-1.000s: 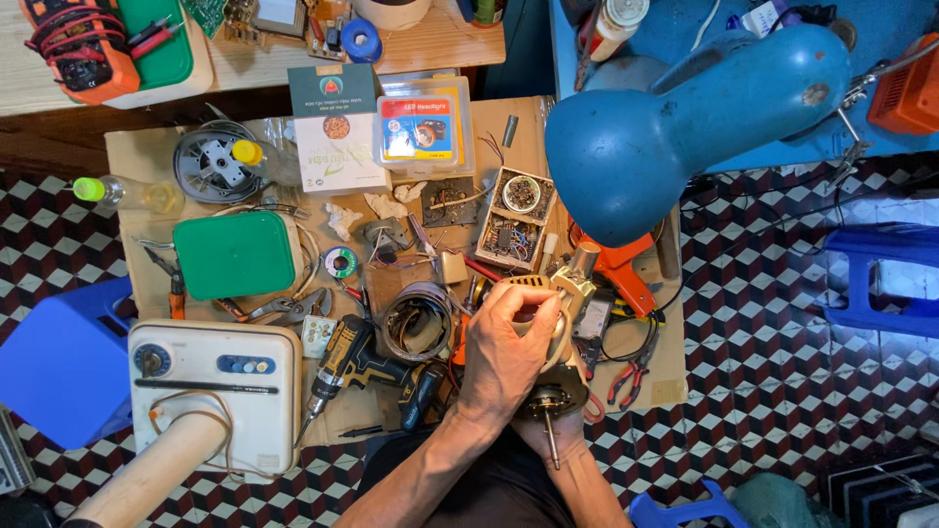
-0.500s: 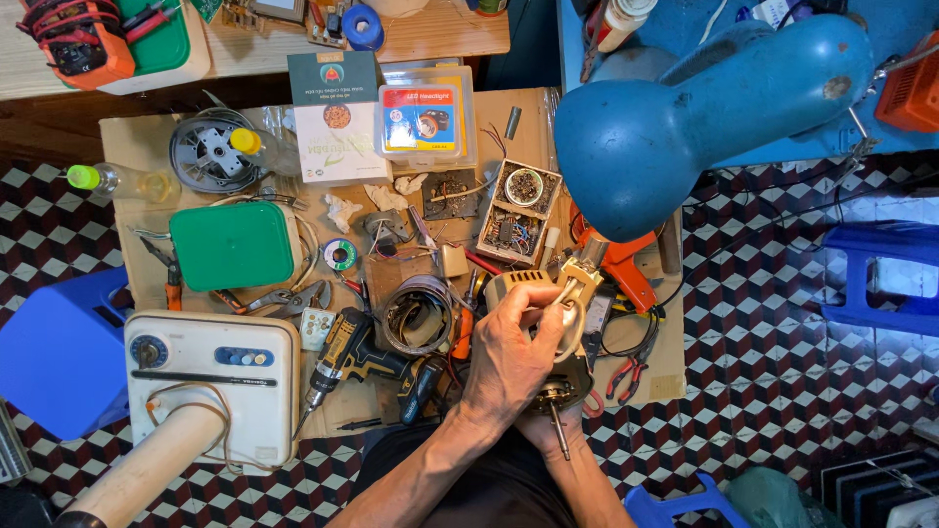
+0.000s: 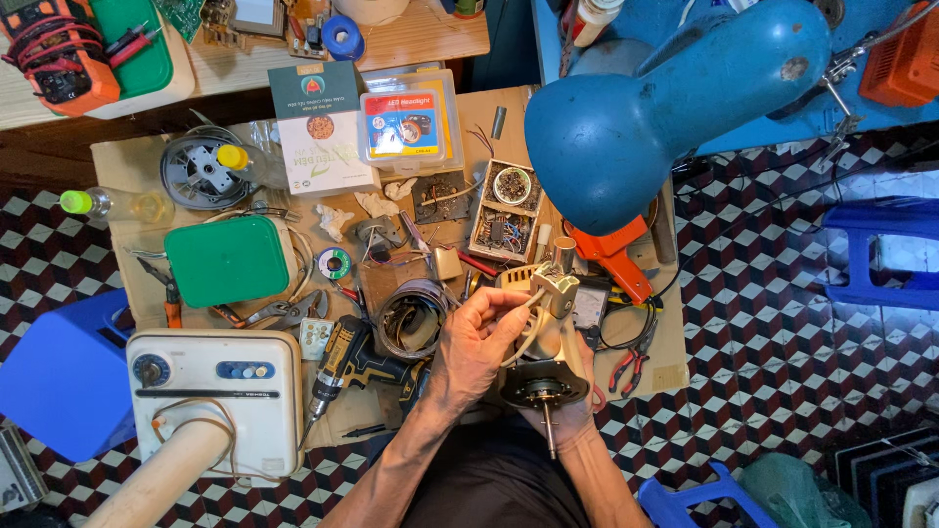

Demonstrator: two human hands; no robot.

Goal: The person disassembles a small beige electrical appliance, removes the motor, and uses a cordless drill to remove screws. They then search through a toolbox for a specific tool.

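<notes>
Two bare hands work a small beige fan motor [image 3: 550, 337] at the near edge of a cluttered cardboard-topped bench [image 3: 675, 367], and we take that motor as our landmark throughout. Our left hand [image 3: 476, 342] sits just left of the motor, its fingers curled and pinched together on a pale wire [image 3: 528, 328] that loops off the housing. Our right hand [image 3: 567, 416] lies beneath the motor, closed around its dark round base, from which a thin steel shaft [image 3: 549, 440] points back toward the body. Above the motor and to the right hangs a large blue lamp shade [image 3: 626, 127], with an orange-handled tool [image 3: 616, 256] just below it. Directly above the motor sits an open box of circuit parts [image 3: 507, 210]. To the motor's left we see a coil of wire [image 3: 411, 318], then a black and yellow cordless drill [image 3: 347, 367], and farther left a green-lidded box [image 3: 227, 260] and a white appliance casing [image 3: 215, 396]. Red-handled pliers [image 3: 626, 367] rest just right of the motor.
</notes>
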